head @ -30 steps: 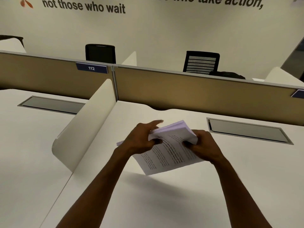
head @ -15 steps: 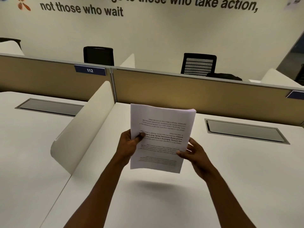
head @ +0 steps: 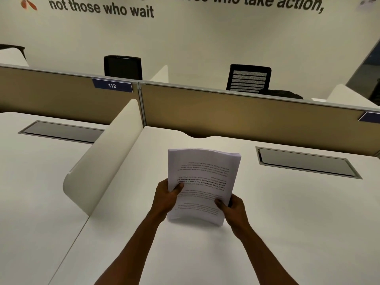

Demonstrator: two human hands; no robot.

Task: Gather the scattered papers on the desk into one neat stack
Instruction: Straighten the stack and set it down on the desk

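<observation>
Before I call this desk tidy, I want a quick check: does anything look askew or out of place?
Nothing is spilled or damaged. The paper stack is held by the left hand and right hand, its edges roughly squared. Its print reads upside down from this view, and it bows slightly.

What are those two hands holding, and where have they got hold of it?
A stack of papers: the left hand grips its left edge, the right hand its lower right corner.
</observation>
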